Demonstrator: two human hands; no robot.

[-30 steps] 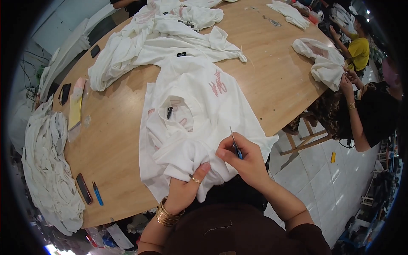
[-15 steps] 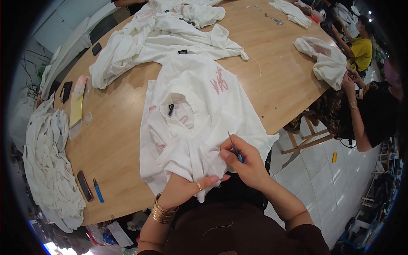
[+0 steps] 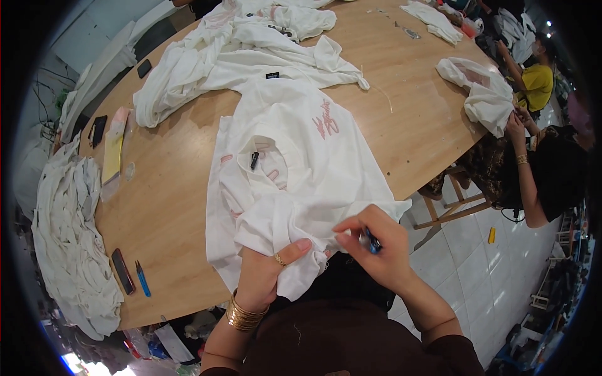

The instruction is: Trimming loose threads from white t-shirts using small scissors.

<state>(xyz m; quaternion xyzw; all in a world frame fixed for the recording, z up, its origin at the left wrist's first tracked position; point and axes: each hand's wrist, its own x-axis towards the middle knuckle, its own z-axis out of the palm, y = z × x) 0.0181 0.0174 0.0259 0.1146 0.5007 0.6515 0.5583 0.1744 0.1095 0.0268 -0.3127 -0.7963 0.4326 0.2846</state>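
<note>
White shirt (image 3: 320, 169) bunched in left hand (image 3: 263, 269); right hand (image 3: 390, 250) near.

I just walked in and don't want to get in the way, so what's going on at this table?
A person sits or stands at a wooden table, a white garment with pink lettering spread before them. Their left hand grips a fold of it; their right hand, beside the fold, holds a small blue tool. At the right, a co-worker's hands hold another white garment. More white cloth lies heaped at the left and far side.
</note>
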